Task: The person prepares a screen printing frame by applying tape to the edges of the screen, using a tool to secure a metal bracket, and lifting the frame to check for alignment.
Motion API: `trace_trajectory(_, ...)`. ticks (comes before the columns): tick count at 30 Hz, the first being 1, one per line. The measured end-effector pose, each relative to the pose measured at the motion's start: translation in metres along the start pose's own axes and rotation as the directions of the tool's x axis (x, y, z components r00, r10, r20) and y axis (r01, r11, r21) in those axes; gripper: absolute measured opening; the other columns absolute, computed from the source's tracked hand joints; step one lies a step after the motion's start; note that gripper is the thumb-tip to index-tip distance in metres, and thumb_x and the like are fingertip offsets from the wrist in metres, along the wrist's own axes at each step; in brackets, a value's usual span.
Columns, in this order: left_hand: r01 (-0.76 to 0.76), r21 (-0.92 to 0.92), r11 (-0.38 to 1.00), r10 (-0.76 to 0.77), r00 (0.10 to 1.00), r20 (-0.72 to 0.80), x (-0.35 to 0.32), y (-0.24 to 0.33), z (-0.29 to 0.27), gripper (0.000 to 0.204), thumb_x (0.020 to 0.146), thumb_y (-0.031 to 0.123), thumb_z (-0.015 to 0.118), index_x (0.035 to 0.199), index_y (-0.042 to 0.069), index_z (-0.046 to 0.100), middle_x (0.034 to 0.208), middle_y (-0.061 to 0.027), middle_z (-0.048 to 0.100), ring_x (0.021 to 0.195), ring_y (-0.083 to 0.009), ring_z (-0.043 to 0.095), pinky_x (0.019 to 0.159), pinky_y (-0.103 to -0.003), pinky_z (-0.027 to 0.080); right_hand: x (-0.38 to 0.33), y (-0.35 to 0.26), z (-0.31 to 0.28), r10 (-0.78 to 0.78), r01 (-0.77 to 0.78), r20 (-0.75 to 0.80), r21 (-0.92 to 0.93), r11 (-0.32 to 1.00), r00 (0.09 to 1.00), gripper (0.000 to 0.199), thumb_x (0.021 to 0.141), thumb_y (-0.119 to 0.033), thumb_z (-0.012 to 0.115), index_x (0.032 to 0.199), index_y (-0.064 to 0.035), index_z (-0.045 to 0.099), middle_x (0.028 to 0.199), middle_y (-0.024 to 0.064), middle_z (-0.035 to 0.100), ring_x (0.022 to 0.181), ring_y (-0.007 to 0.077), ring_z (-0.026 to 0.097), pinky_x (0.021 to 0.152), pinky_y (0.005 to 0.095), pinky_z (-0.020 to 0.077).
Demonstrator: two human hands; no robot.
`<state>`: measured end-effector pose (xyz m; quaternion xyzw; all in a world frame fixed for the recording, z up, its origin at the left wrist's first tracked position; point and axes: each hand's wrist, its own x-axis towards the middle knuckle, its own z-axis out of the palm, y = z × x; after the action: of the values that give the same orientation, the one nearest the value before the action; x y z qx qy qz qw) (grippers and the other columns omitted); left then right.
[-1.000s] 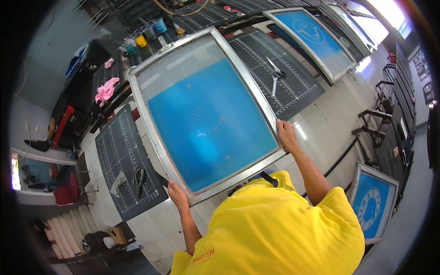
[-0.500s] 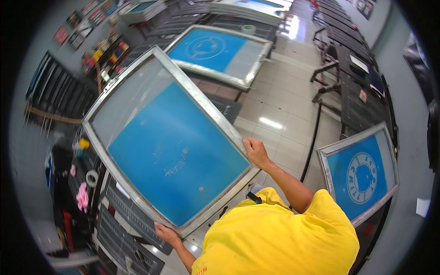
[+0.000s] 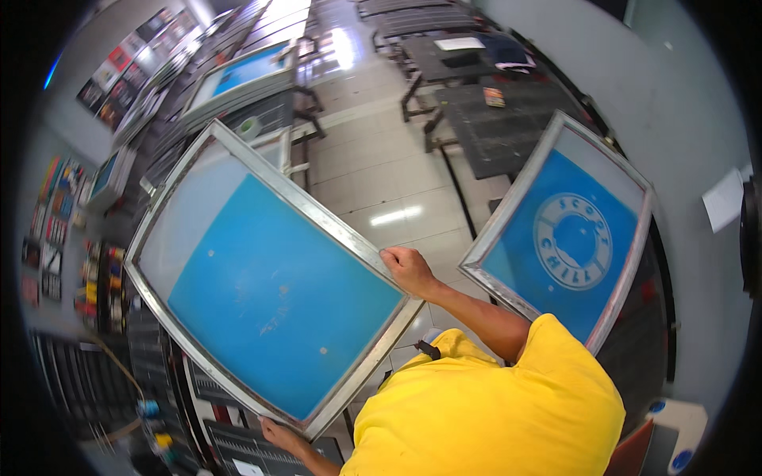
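Note:
I carry a large screen-printing frame (image 3: 262,278), metal-edged with a blue mesh panel, held flat in front of my yellow shirt. My right hand (image 3: 408,268) grips the frame's right edge near its corner. My left hand (image 3: 279,435) grips the lower edge from beneath, partly hidden by the frame. A second blue screen frame (image 3: 567,234) with a white round design leans against the wall on my right, about a hand's width from my right hand.
A pale tiled floor (image 3: 381,182) runs ahead between rows of dark print tables (image 3: 496,131). Another blue screen (image 3: 238,75) lies on a table at the far left. Shelves with coloured paint pots (image 3: 95,278) stand at the left. The grey wall (image 3: 675,103) is on the right.
The view has swung right with my body: the carried frame has turned away from the left tables toward the aisle, and the leaning screen on the right is now much closer.

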<state>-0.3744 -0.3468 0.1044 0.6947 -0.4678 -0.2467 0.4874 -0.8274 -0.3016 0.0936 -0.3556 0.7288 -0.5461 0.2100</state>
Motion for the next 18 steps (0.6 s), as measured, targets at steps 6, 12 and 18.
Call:
trace_trajectory(6,-0.181,0.031,0.983,0.172,0.967,0.185,0.029,0.055,0.081,0.048,0.103,0.037,0.042,0.072,0.002,0.036,0.07,-0.0001,0.03,0.068,-0.0159,0.028,0.063,-0.036,0.031,0.001,0.003,-0.059,0.083,-0.088,-0.2,-0.016,0.996,0.976,0.035,0.095,-0.027,0.05,0.079,0.0015,0.059,0.072,0.0222,0.059,0.07,0.0414,0.058,0.063,0.0441,0.0452)
trace_trajectory(12,-0.19,-0.119,0.975,0.223,0.854,0.471,0.055,0.109,0.16,0.05,0.104,0.038,0.041,0.088,-0.007,0.056,0.084,-0.0091,0.055,0.079,-0.0185,0.047,0.076,-0.034,0.042,-0.024,0.008,-0.098,0.098,-0.106,-0.438,0.006,0.994,0.893,0.031,0.096,-0.023,0.05,0.085,0.0036,0.061,0.078,0.0231,0.06,0.074,0.0401,0.06,0.067,0.0426,0.0461)
trace_trajectory(18,-0.294,-0.121,0.948,0.289,0.639,0.712,0.141,0.095,0.268,0.047,0.104,0.034,0.042,0.102,-0.01,0.059,0.093,-0.0079,0.06,0.082,-0.0161,0.053,0.076,-0.029,0.044,-0.046,0.025,-0.104,0.074,-0.114,-0.699,-0.011,0.993,0.711,0.03,0.096,-0.023,0.052,0.095,0.0044,0.063,0.084,0.0225,0.064,0.078,0.0376,0.063,0.07,0.0399,0.0481)
